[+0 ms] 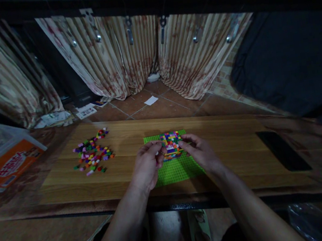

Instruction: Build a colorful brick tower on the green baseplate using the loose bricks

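Left hand [147, 164], right hand [199, 151]: fingers narrowed at opposite sides of the multicoloured brick block [171, 142], on the green baseplate [180, 170]; any held brick cannot be told. Even, straight-down pressure would suit. Beneath, wooden board [231, 150]; beyond, tiled floor [135, 105], striped curtains [137, 60].

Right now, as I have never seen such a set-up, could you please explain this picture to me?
It comes from a camera on a person's head, looking forward and down. There is no robot, only bare hands. The left hand and right hand are at either side of a colourful block structure on a green studded plate. Beneath is a wooden board, with loose blocks at left and a dark flat object at right. Whether the fingers pinch a block is unclear.
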`<state>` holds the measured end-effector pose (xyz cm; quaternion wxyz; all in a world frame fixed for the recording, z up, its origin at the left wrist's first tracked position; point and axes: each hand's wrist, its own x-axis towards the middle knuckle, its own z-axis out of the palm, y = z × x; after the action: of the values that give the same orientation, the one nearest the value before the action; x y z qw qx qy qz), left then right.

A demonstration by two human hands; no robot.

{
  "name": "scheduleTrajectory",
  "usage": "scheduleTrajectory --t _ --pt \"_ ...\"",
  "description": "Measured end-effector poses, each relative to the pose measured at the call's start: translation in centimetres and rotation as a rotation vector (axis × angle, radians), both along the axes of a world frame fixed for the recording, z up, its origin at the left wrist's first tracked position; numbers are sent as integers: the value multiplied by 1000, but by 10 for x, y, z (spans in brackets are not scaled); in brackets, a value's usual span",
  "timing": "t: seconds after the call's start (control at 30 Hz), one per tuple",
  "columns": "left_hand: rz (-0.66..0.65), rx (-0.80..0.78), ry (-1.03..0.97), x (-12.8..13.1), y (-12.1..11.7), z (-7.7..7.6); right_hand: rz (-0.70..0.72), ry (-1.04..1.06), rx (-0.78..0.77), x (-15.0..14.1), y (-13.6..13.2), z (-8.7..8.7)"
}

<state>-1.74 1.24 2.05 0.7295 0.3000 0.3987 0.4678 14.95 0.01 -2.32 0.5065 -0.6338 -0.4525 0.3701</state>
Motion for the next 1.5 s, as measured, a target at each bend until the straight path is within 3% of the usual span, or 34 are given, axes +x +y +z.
scheduleTrajectory --t 0.37,0.83,0.97,1.13,1.23,1.5 --pt "8 -9 -8 1 -1 2 0 196 -30 -3 0 0" --pt "-36 -3 40 8 -5 -2 -53 36 55 -7 -3 -1" --pt "-77 -24 25 7 -6 -1 -89 -121 203 -7 -10 10" --pt "-150 -58 -65 5 -6 1 133 -290 441 -15 -20 27" --pt "-170 -73 -92 4 -6 1 203 -338 477 -20 -21 29" --pt "-227 -54 -47 4 -8 -2 168 -313 508 -25 -22 28"
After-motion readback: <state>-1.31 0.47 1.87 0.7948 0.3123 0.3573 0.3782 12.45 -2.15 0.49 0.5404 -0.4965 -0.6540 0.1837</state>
